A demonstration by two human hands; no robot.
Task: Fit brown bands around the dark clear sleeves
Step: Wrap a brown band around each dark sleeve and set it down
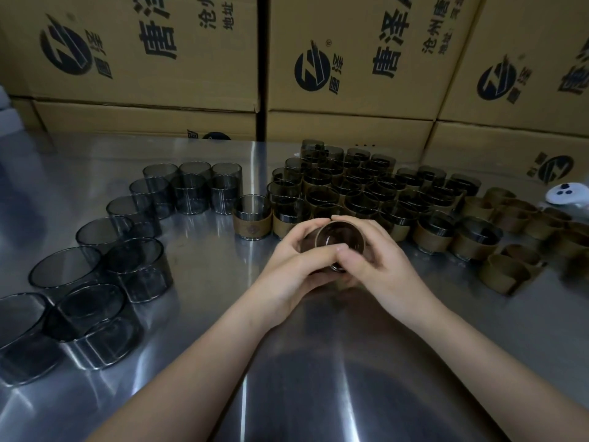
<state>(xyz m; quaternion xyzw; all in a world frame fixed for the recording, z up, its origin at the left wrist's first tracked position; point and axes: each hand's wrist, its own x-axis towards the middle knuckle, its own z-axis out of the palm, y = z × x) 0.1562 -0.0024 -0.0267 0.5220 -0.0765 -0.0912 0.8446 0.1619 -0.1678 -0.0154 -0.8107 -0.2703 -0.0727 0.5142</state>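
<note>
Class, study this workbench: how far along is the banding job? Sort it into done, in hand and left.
Done: a large cluster of banded sleeves stands behind the hands. In hand: left hand and right hand both grip one sleeve, its band hidden. Left: a row of bare sleeves on the left, loose brown bands on the right.

A brushed steel table (204, 282) fills the lower view, dull grey, with pale streaks of reflected light (352, 409) running toward its near edge; behind its far edge rises a wall of tan cardboard cartons (350, 90), stacked in at least two tiers; each carton bears a round black logo (311, 71) and bold black Chinese characters; a narrow dark gap (262, 74) splits the stacks above the table's far middle; the light is dim and warm.
</note>
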